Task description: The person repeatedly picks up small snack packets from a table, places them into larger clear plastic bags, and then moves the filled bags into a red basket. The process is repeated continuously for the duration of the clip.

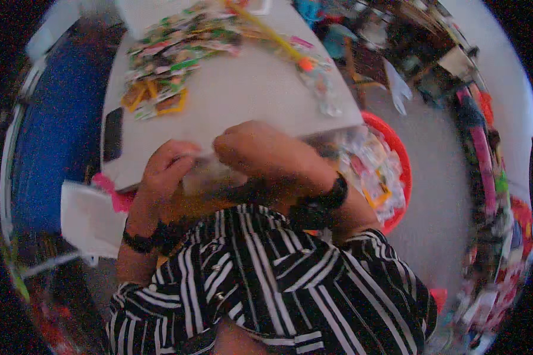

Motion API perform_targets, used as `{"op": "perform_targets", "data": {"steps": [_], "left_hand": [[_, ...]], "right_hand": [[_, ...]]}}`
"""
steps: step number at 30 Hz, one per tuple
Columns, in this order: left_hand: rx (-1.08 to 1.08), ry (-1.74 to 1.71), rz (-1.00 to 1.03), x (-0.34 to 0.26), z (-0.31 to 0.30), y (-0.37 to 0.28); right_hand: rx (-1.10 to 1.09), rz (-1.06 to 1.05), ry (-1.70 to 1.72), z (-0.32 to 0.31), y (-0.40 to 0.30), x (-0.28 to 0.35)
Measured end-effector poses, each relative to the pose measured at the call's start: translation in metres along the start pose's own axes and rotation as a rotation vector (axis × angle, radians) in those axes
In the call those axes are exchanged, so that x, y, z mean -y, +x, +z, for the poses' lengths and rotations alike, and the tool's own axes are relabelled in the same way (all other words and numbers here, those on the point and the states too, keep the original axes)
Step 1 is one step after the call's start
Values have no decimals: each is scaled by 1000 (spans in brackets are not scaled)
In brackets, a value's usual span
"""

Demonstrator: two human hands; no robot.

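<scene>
Both hands are at the near edge of a white table (pixel 248 93). My left hand (pixel 171 164) has its thumb and fingers closed on one side of a thin clear plastic bag (pixel 211 171). Close to the bag's other side, my right hand (pixel 248 146) is curled with its fingers turned down, and what it grips is hidden. The bag hangs between the hands in front of my body; motion blur hides its contents. A pile of small printed packets (pixel 182 53) lies on the table beyond my left hand.
A red basin (pixel 404 177) full of clear packets stands right of the table. A yellow stick (pixel 271 33) with an orange end lies across the table's far right. A dark flat object (pixel 113 135) rests at the left edge, above a white stool (pixel 89 222).
</scene>
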State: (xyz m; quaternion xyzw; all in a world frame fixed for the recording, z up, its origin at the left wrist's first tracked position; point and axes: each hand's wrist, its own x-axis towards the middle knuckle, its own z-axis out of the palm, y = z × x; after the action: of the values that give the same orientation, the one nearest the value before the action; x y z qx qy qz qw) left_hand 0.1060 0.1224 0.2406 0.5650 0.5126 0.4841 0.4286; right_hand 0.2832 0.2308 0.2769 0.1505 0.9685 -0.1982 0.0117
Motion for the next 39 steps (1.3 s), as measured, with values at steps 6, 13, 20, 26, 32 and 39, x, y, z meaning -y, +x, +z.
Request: {"op": "perform_targets", "data": {"steps": [6, 13, 20, 26, 32, 39], "left_hand": [[171, -251, -171, 51, -7, -12], [492, 532, -731, 168, -12, -40], [578, 724, -658, 237, -9, -74], [578, 771, -605, 255, -9, -86], [554, 797, -555, 265, -11, -92], [426, 791, -433, 266, -18, -100]], "right_hand": [[-232, 34, 113, 16, -42, -22], [-550, 211, -11, 11, -176, -80], [-676, 985, 404, 36, -295, -152], [-752, 1318, -214, 76, -379, -217], [-437, 1460, -195, 168, -380, -231], [-1096, 746, 68, 225, -252, -223]]}}
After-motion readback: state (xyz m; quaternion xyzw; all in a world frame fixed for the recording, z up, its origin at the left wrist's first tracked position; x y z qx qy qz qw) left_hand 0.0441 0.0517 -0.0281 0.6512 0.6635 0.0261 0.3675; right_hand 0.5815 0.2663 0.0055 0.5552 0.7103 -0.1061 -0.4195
